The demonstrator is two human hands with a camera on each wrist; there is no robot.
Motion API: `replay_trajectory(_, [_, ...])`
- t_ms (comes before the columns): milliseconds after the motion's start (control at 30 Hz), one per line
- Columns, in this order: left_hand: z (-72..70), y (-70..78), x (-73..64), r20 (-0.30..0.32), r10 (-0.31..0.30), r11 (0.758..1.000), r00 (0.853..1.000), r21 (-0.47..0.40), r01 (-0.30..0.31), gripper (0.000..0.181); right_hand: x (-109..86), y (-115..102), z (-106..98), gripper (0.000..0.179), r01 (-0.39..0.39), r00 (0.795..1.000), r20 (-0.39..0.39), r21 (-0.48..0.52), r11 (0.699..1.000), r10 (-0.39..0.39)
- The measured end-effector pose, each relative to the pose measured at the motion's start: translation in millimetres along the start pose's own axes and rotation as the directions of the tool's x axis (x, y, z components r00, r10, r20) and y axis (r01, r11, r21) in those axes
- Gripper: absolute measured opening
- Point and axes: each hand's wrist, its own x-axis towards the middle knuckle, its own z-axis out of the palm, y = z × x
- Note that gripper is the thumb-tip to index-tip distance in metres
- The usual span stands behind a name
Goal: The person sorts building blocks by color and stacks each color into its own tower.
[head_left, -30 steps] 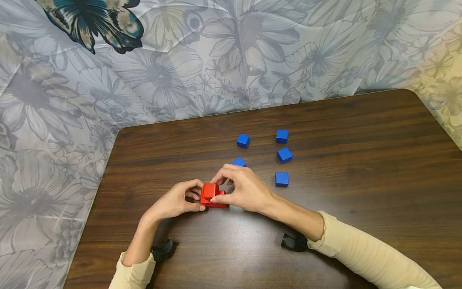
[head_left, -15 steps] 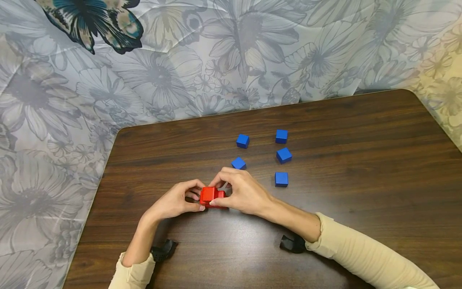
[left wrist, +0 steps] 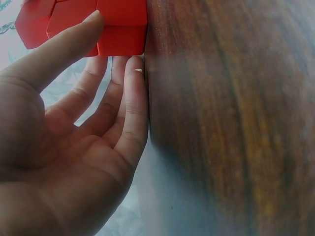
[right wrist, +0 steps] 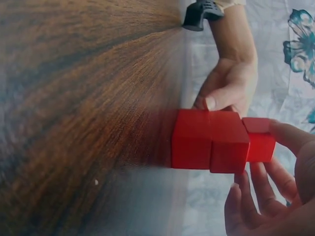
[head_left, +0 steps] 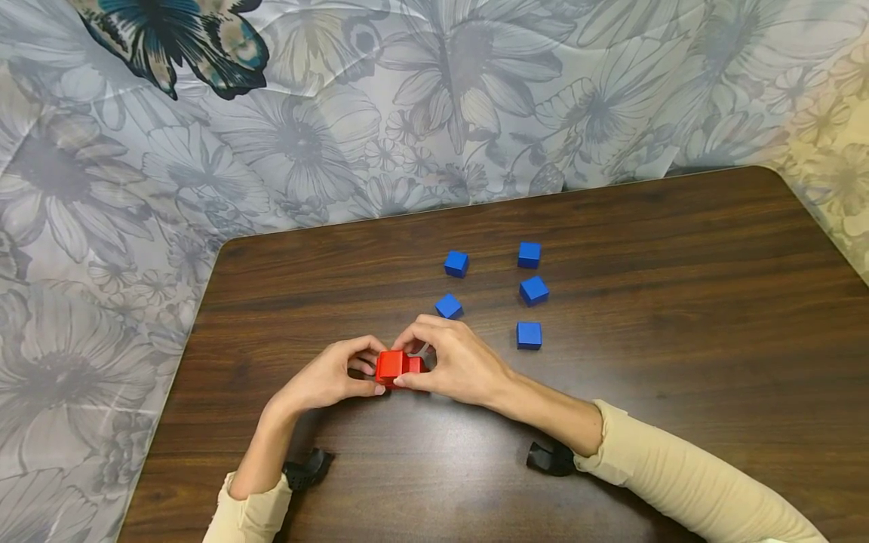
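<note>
Several red cubes form a small stack near the middle of the table, with a top red cube (head_left: 390,365) at its left and a lower red cube (head_left: 415,365) showing beside it. In the right wrist view that top cube sits on the layers below. My right hand (head_left: 462,362) pinches the top cube between thumb and fingertips. From the left side, my left hand (head_left: 329,377) holds the lower part, its thumb on the lower red cubes (left wrist: 123,29) and its fingers behind them. Fingers hide part of the stack.
Several loose blue cubes lie behind and right of the stack, the nearest blue cube (head_left: 449,306) just beyond my right hand. A dark wooden table (head_left: 645,317) carries everything. A flowered cloth (head_left: 421,113) hangs behind its far edge.
My right hand has brought the top red cube down and slightly nearer, onto the stack. During the last half second, both hands stay almost still. The blue cubes keep their places.
</note>
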Motion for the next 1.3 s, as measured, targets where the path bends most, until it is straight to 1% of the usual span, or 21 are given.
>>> replay_trajectory(167, [-0.4, -1.2, 0.3, 0.003, -0.007, 1.0, 1.0, 0.004, 0.007, 0.039, -0.8, 1, 1, 0.033, 0.008, 1.0, -0.002, 0.001, 1.0, -0.008])
replay_trajectory(367, [-2.2, 0.0, -1.2, 0.028, -0.005, 1.0, 1.0, -0.005, 0.005, 0.051, -2.1, 0, -1, 0.038, 0.022, 1.0, -0.007, -0.007, 1.0, -0.022])
replay_trajectory(500, [-5.3, 3.5, -4.6, 0.041, 0.021, 0.999, 0.999, -0.033, -0.019, 0.061, -3.3, 0, -7, 0.04, 0.014, 1.0, -0.008, 0.006, 1.0, -0.014])
replay_trajectory(600, [-8.2, 6.5, -7.5, 0.028, 0.056, 0.997, 0.998, -0.05, -0.054, 0.069, -4.4, 0, -13, 0.04, 0.009, 1.0, -0.017, -0.003, 1.0, -0.009])
replay_trajectory(767, [-12.8, 13.5, -12.3, -0.008, 0.099, 0.994, 0.995, -0.043, -0.1, 0.081, -7.9, 1, -22, 0.04, -0.007, 1.0, -0.028, -0.021, 1.0, 0.006])
replay_trajectory(900, [-16.5, 18.4, -16.6, -0.031, 0.115, 0.993, 0.993, -0.023, -0.116, 0.081, -10.4, 3, -29, 0.041, -0.023, 0.999, -0.027, -0.02, 1.0, 0.022])
replay_trajectory(1067, [-18.7, 24.6, -16.5, -0.063, 0.173, 0.985, 0.983, 0.01, -0.172, 0.079, -12.3, 4, -37, 0.041, -0.029, 0.999, -0.038, -0.01, 1.0, 0.029])
replay_trajectory(1200, [-18.6, 32.1, -14.0, -0.101, 0.223, 0.975, 0.97, 0.04, -0.22, 0.075, -14.1, 5, -43, 0.04, -0.034, 0.998, -0.045, 0.0, 0.999, 0.034])
replay_trajectory(1300, [-17.9, 38.8, -11.7, -0.133, 0.261, 0.965, 0.956, 0.065, -0.255, 0.071, -15.8, 5, -50, 0.039, -0.042, 0.998, -0.053, -0.011, 0.999, 0.041])
